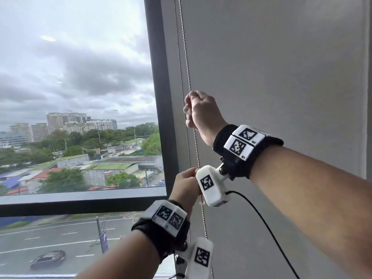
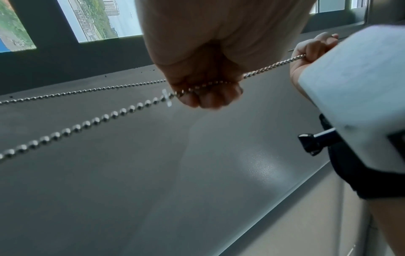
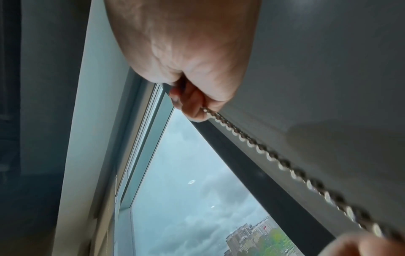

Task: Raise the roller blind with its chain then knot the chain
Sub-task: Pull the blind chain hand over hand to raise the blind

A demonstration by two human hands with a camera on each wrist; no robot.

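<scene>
Head view: roller blind (image 1: pixel 281 67) fills right half of frame, window (image 1: pixel 80 97) at left. Ball chain (image 1: pixel 186 57) hangs down centre. Right hand (image 1: pixel 202 113) fisted round it at mid-frame; left hand (image 1: pixel 186 186) grips same strand below, lower centre. Step judged: hauling to raise; knot not begun. Next calls for a downward pull, hands alternating.

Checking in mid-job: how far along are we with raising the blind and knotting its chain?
Done: nothing looks finished; the blind hangs down over its pane past the bottom of the head view. In hand: the right hand grips the bead chain higher up, and the left hand grips the same strand below it, placed for pulling. Left: raising the blind, and the knot; no knot shows on the chain.
</scene>
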